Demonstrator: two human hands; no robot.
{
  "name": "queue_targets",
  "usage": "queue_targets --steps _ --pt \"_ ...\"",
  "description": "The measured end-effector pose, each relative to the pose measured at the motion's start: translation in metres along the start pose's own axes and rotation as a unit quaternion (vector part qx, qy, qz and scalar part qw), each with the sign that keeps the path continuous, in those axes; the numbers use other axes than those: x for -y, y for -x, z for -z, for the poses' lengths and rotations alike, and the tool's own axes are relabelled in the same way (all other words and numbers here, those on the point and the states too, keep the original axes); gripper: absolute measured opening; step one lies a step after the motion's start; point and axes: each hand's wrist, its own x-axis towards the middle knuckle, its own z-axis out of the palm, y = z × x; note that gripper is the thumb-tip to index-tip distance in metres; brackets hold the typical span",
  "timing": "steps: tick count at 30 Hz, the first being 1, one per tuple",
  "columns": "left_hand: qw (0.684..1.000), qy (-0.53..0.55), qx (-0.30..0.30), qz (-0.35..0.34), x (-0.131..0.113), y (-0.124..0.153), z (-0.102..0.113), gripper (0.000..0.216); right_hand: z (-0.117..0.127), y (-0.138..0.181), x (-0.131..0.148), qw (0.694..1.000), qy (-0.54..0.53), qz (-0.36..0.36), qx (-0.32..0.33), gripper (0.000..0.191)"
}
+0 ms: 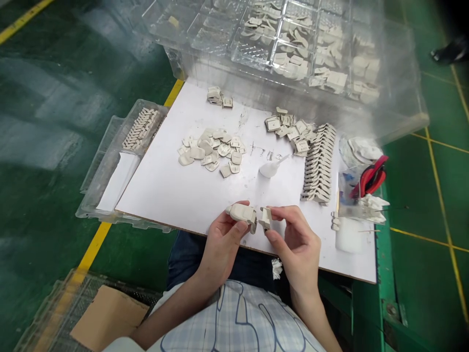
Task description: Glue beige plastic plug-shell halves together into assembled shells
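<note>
My left hand [223,242] pinches a beige plastic shell piece [242,212] at the near edge of the white board [176,190]. My right hand [296,239] pinches a smaller beige clip part [265,217] just to the right of it; the two parts almost touch. A loose pile of beige shell pieces [212,152] lies on the board beyond my left hand. A neat row of stacked parts [319,164] runs along the board's right side. A small white squeeze bottle [271,167] lies in the middle.
A clear tray [110,195] holding a row of parts sits at the board's left edge. Large clear compartment trays [403,112] with beige parts stand at the back. A clear cup with red-handled pliers [370,178] and a white container [348,237] stand at the right. Green floor lies all around.
</note>
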Motion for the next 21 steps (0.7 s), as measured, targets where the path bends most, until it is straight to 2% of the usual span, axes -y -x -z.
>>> queue_targets --steps 6,15,21 --pt "1.000 0.000 0.002 0.005 0.0014 0.0017 -0.0007 0.039 -0.0017 0.0020 0.0040 0.999 0.040 0.004 0.007 0.026" --pt "1.000 -0.005 0.012 0.005 0.0013 0.0046 -0.0035 0.039 0.0007 0.0036 0.0042 0.999 0.045 0.007 0.026 0.027" --pt "0.997 -0.078 -0.004 -0.029 0.0013 0.0053 -0.0032 0.042 0.0011 0.0022 0.0032 0.998 0.036 -0.003 0.051 0.025"
